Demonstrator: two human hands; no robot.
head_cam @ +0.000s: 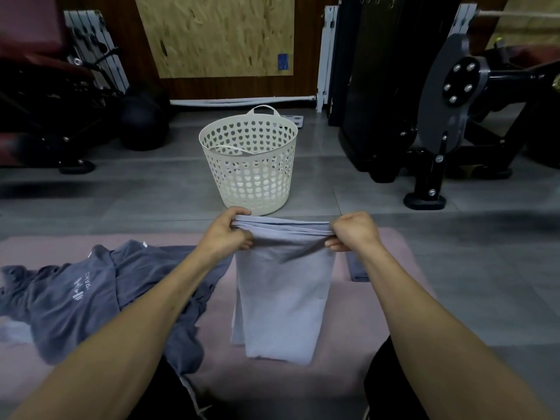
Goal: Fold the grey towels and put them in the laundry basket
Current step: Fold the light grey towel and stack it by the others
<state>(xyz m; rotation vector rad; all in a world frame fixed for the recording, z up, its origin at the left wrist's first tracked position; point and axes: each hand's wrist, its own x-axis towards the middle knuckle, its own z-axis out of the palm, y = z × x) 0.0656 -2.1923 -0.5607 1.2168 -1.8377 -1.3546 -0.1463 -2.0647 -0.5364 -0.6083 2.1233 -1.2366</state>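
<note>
A light grey towel hangs folded in front of me over the pink mat. My left hand grips its top left corner and my right hand grips its top right corner, holding the top edge stretched level. A cream laundry basket with heart-shaped holes stands upright on the floor just beyond my hands. A darker grey towel with white lettering lies crumpled on the mat to the left. Another folded dark grey piece lies on the mat, partly hidden behind my right forearm.
Black gym machines stand at the right and left on the grey tiled floor. A dark ball sits to the left of the basket. A wooden board leans on the back wall.
</note>
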